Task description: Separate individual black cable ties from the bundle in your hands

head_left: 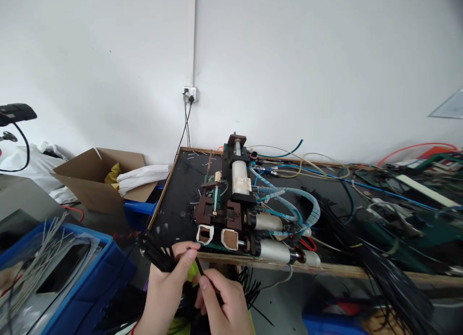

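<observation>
My left hand [164,289] is closed around a bundle of short black wires [156,254] that fan out up and to the left of the fist. My right hand [224,303] sits just right of it, thumb and fingers pinched on a single thin black wire [198,266] drawn from the bundle. Both hands hover below the front edge of the workbench [347,270]. Just above them on the bench stands a small pneumatic machine [231,200] with brown jaws, a white cylinder and blue air hoses.
A heap of long black wires [376,258] lies across the bench's right front. A blue bin [83,282] with grey wires sits at lower left, a cardboard box [97,178] behind it. A wall socket [190,93] with cables is above the bench.
</observation>
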Demonstrator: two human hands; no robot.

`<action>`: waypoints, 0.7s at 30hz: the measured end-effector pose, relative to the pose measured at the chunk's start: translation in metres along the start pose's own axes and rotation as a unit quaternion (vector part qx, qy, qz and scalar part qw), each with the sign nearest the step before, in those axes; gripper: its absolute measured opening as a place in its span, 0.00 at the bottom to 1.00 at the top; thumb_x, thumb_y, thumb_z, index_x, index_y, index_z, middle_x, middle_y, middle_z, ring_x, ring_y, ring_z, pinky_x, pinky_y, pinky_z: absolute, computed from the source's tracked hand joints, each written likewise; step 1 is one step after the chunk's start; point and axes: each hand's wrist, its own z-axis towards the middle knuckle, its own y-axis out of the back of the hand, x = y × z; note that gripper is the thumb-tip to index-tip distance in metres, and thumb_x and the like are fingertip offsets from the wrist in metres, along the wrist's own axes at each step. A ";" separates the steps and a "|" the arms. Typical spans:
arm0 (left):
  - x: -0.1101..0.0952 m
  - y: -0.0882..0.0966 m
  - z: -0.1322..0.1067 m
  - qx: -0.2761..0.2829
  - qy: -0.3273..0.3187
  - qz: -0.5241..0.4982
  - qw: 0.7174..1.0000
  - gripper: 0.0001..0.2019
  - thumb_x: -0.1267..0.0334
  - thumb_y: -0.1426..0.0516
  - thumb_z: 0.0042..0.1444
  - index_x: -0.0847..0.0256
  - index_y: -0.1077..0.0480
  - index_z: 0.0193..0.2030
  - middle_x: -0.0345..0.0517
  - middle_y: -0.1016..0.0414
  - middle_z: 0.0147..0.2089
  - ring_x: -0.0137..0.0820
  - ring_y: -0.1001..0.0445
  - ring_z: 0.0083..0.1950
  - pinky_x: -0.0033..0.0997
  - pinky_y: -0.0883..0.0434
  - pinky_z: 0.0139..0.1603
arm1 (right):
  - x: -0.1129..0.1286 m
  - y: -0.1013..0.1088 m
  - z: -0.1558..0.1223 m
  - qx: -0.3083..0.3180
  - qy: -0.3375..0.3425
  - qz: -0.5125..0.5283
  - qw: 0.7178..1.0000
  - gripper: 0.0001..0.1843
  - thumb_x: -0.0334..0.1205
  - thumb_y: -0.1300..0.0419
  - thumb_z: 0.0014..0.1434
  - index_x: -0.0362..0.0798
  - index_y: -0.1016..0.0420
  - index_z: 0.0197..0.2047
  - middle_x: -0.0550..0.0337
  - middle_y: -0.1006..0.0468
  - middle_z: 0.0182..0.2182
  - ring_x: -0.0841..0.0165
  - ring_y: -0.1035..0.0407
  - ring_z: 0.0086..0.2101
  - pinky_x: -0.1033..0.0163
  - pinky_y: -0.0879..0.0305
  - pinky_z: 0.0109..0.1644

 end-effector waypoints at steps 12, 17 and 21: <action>-0.009 -0.004 0.006 0.028 0.030 -0.250 0.967 0.13 0.48 0.43 0.64 0.52 0.39 0.44 0.30 0.44 0.22 0.24 0.52 0.19 0.22 0.51 0.20 | -0.018 -0.017 0.023 -0.026 -0.152 0.603 0.782 0.17 0.49 0.29 0.58 0.49 0.26 0.27 0.75 0.45 0.11 0.76 0.65 0.16 0.68 0.55 0.21; -0.009 -0.003 0.006 0.029 0.021 -0.248 0.968 0.10 0.50 0.45 0.67 0.52 0.39 0.44 0.30 0.44 0.22 0.23 0.54 0.19 0.22 0.52 0.19 | -0.022 -0.020 0.026 -0.014 -0.174 0.636 0.752 0.16 0.46 0.28 0.58 0.48 0.26 0.27 0.75 0.45 0.10 0.76 0.67 0.17 0.69 0.55 0.21; -0.011 -0.004 0.006 0.020 0.017 -0.231 0.973 0.11 0.50 0.45 0.67 0.53 0.37 0.42 0.30 0.43 0.21 0.23 0.53 0.18 0.22 0.52 0.18 | -0.023 -0.021 0.025 -0.003 -0.177 0.639 0.748 0.16 0.46 0.28 0.58 0.48 0.26 0.26 0.75 0.45 0.10 0.76 0.67 0.16 0.69 0.54 0.20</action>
